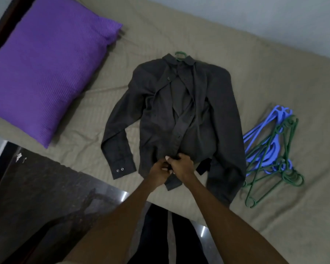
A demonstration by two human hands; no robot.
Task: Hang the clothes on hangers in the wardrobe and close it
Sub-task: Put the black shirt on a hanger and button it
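A dark grey long-sleeved shirt (156, 119) lies flat on the bed, collar away from me. The hook of a green hanger (180, 54) sticks out of the collar; the rest of that hanger is hidden inside the shirt. My left hand (159, 171) and my right hand (180, 164) meet at the lower end of the button placket, both pinching the shirt's front edges together. The upper front of the shirt lies open and unbuttoned.
A pile of blue and green hangers (272, 149) lies on the bed to the right of the shirt. A purple pillow (44, 67) sits at the left. The olive bedsheet (274, 77) reaches a dark glossy floor (36, 197) at the near edge.
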